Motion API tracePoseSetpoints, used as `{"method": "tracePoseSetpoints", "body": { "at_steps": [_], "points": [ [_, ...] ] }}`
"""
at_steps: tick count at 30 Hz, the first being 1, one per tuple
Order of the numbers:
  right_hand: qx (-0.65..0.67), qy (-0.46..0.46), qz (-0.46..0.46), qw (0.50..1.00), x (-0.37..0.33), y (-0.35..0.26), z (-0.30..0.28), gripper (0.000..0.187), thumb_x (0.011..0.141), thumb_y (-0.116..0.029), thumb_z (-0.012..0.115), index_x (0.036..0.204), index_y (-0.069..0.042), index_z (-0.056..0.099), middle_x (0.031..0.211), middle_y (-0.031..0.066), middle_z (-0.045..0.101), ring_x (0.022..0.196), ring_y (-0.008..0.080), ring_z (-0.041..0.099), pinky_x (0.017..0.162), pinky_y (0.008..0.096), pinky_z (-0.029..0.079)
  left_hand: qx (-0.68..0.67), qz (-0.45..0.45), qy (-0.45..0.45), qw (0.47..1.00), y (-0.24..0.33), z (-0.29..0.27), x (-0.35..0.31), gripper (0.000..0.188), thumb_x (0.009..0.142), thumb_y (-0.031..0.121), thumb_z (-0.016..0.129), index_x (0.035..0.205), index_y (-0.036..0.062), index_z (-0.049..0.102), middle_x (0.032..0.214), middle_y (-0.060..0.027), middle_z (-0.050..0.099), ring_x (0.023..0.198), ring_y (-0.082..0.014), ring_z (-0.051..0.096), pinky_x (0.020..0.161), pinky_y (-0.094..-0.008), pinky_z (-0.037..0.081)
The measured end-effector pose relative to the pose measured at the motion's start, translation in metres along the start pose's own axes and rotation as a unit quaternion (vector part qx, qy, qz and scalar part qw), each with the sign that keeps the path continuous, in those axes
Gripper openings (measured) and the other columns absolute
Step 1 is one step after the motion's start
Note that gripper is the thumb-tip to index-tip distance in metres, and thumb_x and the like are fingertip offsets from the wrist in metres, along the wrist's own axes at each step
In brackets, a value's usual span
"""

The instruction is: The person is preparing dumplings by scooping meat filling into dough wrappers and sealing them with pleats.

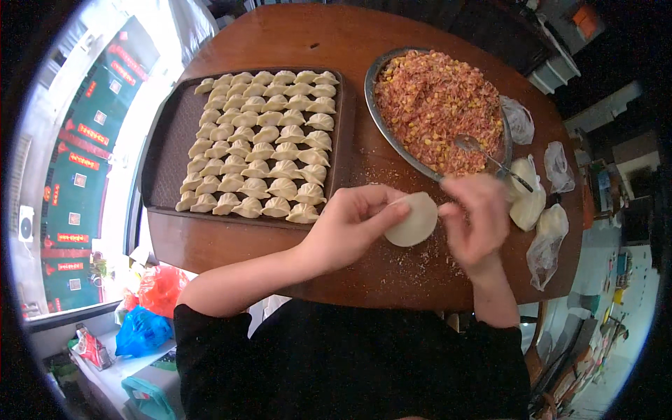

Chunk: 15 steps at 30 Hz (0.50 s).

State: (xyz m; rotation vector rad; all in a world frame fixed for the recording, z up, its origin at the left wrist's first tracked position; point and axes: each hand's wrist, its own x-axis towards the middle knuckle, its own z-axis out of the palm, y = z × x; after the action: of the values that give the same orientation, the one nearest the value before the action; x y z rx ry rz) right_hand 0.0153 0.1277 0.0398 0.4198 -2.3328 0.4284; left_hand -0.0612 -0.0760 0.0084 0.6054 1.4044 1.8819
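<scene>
My left hand pinches a round, pale dumpling wrapper between thumb and fingers, above the near part of the table. At the wrapper's right edge is my right hand, its fingers curled and blurred by motion; whether they touch the wrapper I cannot make out. Beyond it, an oval metal dish is heaped with pinkish minced filling dotted with yellow bits. A spoon rests in the filling, its dark-tipped handle over the rim. To the left, rows of pleated dumplings fill most of a dark tray.
Flour specks dot the brown wooden table. Along its right side lie clear plastic bags, some around pale dough-like contents. Left of the table, a red bag and a blue bag sit by the window.
</scene>
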Motion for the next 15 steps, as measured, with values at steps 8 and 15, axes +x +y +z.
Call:
{"method": "tracePoseSetpoints", "body": {
  "at_steps": [8,15],
  "points": [
    [-0.235,0.011,0.321,0.917,-0.027,0.088,-0.054,0.032,0.095,-0.031,0.063,0.112,-0.004,0.065,0.113,0.0154,0.065,0.103,0.0339,0.061,0.089,0.0417,0.047,-0.221,-0.193,-0.006,0.956,0.015,0.02,0.037,0.03,0.1,0.031,0.058,0.116,0.0061,0.065,0.104,-0.0039,0.071,0.093,-0.0123,0.068,0.078,-0.0268,0.055],
    [-0.095,-0.038,0.408,0.907,-0.028,0.093,-0.055,0.029,0.091,-0.029,0.071,0.103,-0.003,0.065,0.086,0.0131,0.07,0.069,0.0222,0.065,0.066,0.0336,0.05,-0.194,-0.207,0.002,0.959,0.004,0.021,0.045,0.028,0.091,0.01,0.069,0.117,0.0038,0.063,0.1,-0.0031,0.07,0.073,-0.0054,0.062,0.056,-0.0194,0.046]
  ]
}}
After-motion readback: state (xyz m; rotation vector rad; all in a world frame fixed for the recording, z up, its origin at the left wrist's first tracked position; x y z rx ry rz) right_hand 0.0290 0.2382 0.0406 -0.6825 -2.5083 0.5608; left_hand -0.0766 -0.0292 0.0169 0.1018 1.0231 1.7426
